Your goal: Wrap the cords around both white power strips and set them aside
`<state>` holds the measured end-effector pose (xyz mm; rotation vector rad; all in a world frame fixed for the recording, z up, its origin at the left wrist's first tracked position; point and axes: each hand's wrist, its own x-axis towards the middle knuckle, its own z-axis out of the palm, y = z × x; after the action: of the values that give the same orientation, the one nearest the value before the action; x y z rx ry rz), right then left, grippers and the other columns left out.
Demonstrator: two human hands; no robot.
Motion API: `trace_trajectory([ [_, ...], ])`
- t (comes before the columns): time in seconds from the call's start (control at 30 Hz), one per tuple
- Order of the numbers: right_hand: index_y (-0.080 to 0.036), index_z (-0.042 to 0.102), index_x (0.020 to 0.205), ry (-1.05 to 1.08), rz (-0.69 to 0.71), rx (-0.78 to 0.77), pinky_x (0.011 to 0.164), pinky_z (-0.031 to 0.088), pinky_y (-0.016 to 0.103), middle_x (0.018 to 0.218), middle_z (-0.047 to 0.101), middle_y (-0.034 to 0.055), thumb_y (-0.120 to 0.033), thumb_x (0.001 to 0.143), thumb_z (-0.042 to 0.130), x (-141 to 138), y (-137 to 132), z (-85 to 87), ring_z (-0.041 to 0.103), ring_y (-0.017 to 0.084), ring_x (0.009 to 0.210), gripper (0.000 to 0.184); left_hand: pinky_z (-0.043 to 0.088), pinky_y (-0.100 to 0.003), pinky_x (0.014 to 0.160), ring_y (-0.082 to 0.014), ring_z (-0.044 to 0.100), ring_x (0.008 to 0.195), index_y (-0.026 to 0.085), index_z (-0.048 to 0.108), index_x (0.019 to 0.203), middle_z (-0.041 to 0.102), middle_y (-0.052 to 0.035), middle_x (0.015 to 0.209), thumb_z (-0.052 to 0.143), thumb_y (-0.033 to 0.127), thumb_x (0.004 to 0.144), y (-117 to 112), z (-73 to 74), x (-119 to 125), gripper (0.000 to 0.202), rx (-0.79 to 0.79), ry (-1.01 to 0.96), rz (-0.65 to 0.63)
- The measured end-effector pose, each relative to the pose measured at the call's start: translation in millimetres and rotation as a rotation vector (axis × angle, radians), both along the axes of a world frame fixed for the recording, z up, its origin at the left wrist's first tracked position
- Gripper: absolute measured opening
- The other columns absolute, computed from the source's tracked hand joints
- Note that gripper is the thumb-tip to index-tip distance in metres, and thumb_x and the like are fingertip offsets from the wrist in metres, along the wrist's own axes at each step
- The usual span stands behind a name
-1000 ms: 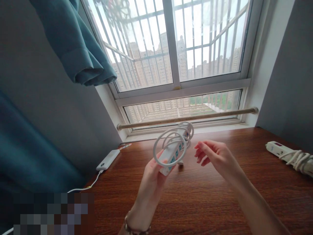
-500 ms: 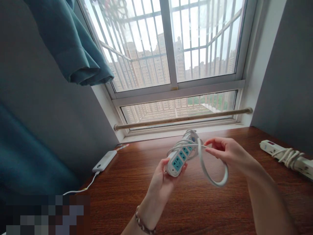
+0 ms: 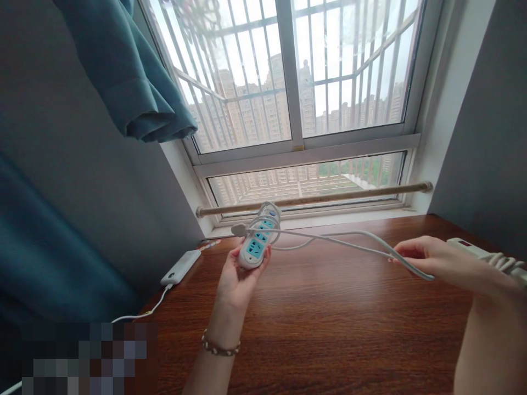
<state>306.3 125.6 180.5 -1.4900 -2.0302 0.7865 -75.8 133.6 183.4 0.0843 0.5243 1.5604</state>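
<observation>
A white power strip point(image 3: 256, 248) with blue sockets is tilted up above the table, its lower end gripped by my left hand point(image 3: 241, 277). Loops of its white cord point(image 3: 329, 238) are wrapped round the strip's upper part. The plug point(image 3: 239, 230) sticks out at the strip's left side. Far to the right, my right hand point(image 3: 428, 257) pinches the cord between thumb and fingers. Two strands stretch between the strip and that hand, and a bend of cord hangs past the fingertips.
On the brown wooden tabletop point(image 3: 313, 329), a second power strip point(image 3: 469, 248) with wrapped cord lies partly behind my right arm. A white box-shaped device point(image 3: 180, 267) with a cable sits at the left edge. Behind are a rail point(image 3: 349, 193), a barred window and a blue curtain point(image 3: 152, 99).
My right hand has moved far right, pulling the cord out into long strands. My left hand and the power strip have shifted left and slightly up. Fewer loops cross the strip, and the plug now shows.
</observation>
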Motion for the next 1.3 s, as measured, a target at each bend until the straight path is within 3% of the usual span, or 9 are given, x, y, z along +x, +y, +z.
trace_trajectory([
  [0.33, -0.012, 0.064, 0.074, -0.084, 0.179, -0.240, 0.051, 0.040, 0.022, 0.065, 0.061, 0.0052, -0.030, 0.064, 0.062, -46.7, 30.9, -22.6, 0.056, 0.017, 0.061, 0.021, 0.056, -0.044, 0.073, -0.0403, 0.033, 0.123, 0.008, 0.044, 0.125, 0.046, -0.0234, 0.123, 0.041, 0.019, 0.084, -8.1, 1.6, 9.7, 0.043, 0.070, -0.075, -0.098],
  [0.43, -0.014, 0.066, 0.077, -0.184, 0.011, 0.004, 0.060, 0.044, 0.026, 0.073, 0.065, 0.0076, -0.030, 0.070, 0.057, -39.7, 27.5, -23.7, 0.059, 0.020, 0.067, 0.020, 0.056, -0.043, 0.074, -0.0394, 0.034, 0.124, 0.010, 0.041, 0.128, 0.041, -0.0249, 0.128, 0.041, 0.020, 0.085, -10.1, 2.5, 7.0, 0.045, 0.055, -0.093, -0.135],
  [0.6, -0.015, 0.063, 0.091, -0.244, -0.558, 0.648, 0.071, 0.045, 0.036, 0.088, 0.065, 0.0103, -0.026, 0.083, 0.045, -59.4, 2.9, -0.5, 0.060, 0.025, 0.078, 0.023, 0.055, -0.041, 0.074, -0.0402, 0.033, 0.124, 0.007, 0.039, 0.129, 0.034, -0.0301, 0.131, 0.041, 0.022, 0.086, -15.9, 2.8, 11.7, 0.046, -0.035, -0.120, -0.205],
  [0.7, -0.015, 0.054, 0.108, -0.022, -0.315, 0.844, 0.083, 0.045, 0.034, 0.103, 0.060, 0.0087, -0.031, 0.085, 0.052, -105.9, -7.9, 1.6, 0.057, 0.021, 0.092, 0.029, 0.055, -0.043, 0.074, -0.0419, 0.033, 0.123, 0.009, 0.038, 0.131, 0.036, -0.0288, 0.131, 0.039, 0.023, 0.087, -22.5, 1.4, 23.3, 0.046, -0.070, -0.123, -0.222],
  [0.8, -0.010, 0.046, 0.112, 0.038, -0.052, 0.743, 0.084, 0.045, 0.033, 0.105, 0.056, 0.0116, -0.037, 0.077, 0.064, -155.5, -7.7, -13.3, 0.054, 0.022, 0.097, 0.048, 0.055, -0.046, 0.074, -0.0443, 0.035, 0.121, 0.010, 0.035, 0.132, 0.038, -0.0283, 0.130, 0.039, 0.022, 0.088, -29.1, -0.8, 33.1, 0.046, -0.080, -0.089, -0.251],
  [0.87, -0.010, 0.044, 0.109, 0.046, -0.028, 0.666, 0.079, 0.046, 0.032, 0.101, 0.055, 0.0118, -0.034, 0.073, 0.069, -176.3, -3.9, -23.6, 0.054, 0.022, 0.092, 0.050, 0.054, -0.048, 0.074, -0.0450, 0.036, 0.120, 0.011, 0.033, 0.133, 0.038, -0.0281, 0.130, 0.040, 0.021, 0.088, -31.0, -1.8, 35.4, 0.047, -0.088, -0.059, -0.251],
  [0.97, -0.014, 0.047, 0.098, 0.026, -0.003, 0.598, 0.069, 0.045, 0.030, 0.087, 0.056, 0.0065, -0.023, 0.077, 0.065, -184.7, 2.0, -29.0, 0.055, 0.019, 0.077, 0.030, 0.054, -0.049, 0.076, -0.0422, 0.038, 0.120, 0.016, 0.033, 0.134, 0.040, -0.0240, 0.131, 0.041, 0.019, 0.088, -29.3, -2.0, 33.8, 0.047, -0.085, -0.054, -0.182],
  [1.1, -0.016, 0.049, 0.084, -0.028, 0.255, 0.636, 0.063, 0.040, 0.026, 0.080, 0.056, 0.0049, -0.021, 0.089, 0.044, -175.7, 5.7, -23.1, 0.053, 0.017, 0.072, 0.009, 0.053, -0.052, 0.077, -0.0404, 0.039, 0.120, 0.017, 0.035, 0.133, 0.040, -0.0227, 0.131, 0.039, 0.019, 0.088, -24.9, -0.6, 31.6, 0.046, -0.081, -0.072, -0.184],
  [1.3, -0.015, 0.053, 0.084, 0.260, -0.143, 0.805, 0.059, 0.037, 0.024, 0.066, 0.057, 0.0028, -0.022, 0.090, 0.040, -152.5, 0.7, -9.5, 0.053, 0.013, 0.060, 0.016, 0.055, -0.045, 0.076, -0.0419, 0.035, 0.122, 0.008, 0.036, 0.132, 0.037, -0.0289, 0.131, 0.044, 0.022, 0.085, -22.0, -0.5, 25.1, 0.050, -0.070, -0.090, -0.249],
])
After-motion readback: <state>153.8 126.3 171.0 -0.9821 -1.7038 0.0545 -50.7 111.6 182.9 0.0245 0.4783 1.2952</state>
